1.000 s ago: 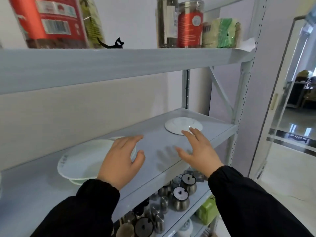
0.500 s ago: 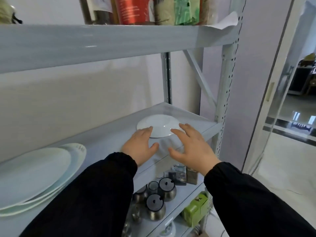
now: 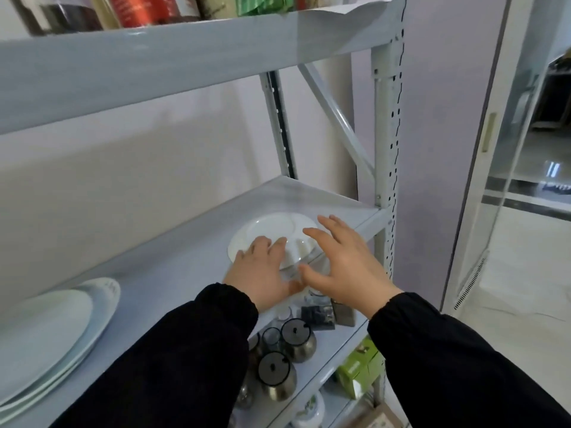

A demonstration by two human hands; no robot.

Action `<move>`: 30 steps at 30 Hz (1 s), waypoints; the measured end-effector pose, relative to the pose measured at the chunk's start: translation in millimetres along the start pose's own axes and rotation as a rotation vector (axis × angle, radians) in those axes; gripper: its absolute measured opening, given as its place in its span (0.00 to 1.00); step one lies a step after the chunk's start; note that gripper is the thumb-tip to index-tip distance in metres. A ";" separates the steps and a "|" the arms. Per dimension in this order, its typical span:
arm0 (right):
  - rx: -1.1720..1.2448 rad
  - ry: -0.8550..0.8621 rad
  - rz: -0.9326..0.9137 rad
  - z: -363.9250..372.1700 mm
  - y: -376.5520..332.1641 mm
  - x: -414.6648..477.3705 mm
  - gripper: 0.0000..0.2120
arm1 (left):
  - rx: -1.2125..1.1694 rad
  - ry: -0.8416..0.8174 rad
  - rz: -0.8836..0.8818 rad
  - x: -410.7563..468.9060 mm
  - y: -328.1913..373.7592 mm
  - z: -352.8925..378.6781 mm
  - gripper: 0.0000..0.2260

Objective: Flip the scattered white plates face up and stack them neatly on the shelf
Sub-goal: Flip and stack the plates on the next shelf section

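Toward the right end of the shelf (image 3: 173, 267) lies a white plate (image 3: 272, 230), the left hand (image 3: 262, 273) resting straight fingers on its near rim, the right hand (image 3: 343, 261) with fingers spread at its right edge (contact unclear).

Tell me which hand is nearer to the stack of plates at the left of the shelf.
Left. The left hand is to the right of the stack of plates, at the small plate's near rim; the right hand is farther right, beside that plate's right edge.

A home storeroom: a metal shelving rack (image 3: 383, 125) stocked with food jars (image 3: 136, 10), steel pots (image 3: 296, 339) and plates (image 3: 46, 335).
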State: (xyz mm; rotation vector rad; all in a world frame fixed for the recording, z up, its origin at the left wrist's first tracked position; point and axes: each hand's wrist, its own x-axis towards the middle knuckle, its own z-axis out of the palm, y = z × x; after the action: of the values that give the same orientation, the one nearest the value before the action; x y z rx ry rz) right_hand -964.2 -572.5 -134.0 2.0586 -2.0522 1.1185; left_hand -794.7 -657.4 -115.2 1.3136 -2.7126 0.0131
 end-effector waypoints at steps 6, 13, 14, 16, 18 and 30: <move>0.078 0.005 -0.029 1.3 -25.4 14.5 0.32 | 0.290 0.117 0.005 -43.7 -2.3 -7.5 0.30; 0.119 0.013 -0.104 10.1 -71.5 25.9 0.31 | 0.213 0.048 -0.145 -69.8 -17.7 -28.4 0.30; 0.120 0.012 -0.112 11.9 -76.0 25.9 0.30 | 0.230 0.043 -0.158 -74.6 -19.7 -29.0 0.30; 0.121 0.011 -0.118 14.5 -83.1 24.8 0.29 | 0.263 0.043 -0.181 -83.8 -24.5 -28.6 0.30; 0.120 0.023 -0.133 17.0 -89.0 23.6 0.28 | 0.279 0.069 -0.197 -93.3 -31.7 -28.4 0.30; 0.032 -0.473 -0.020 56.1 -106.9 27.6 0.38 | -0.043 -0.071 -0.315 -147.1 -98.9 -16.7 0.52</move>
State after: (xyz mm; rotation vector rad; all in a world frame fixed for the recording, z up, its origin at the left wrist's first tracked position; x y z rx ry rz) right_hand -847.9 -609.8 -113.4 2.5502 -2.1954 0.7110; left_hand -625.2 -603.0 -120.8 1.7422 -2.5117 -0.1229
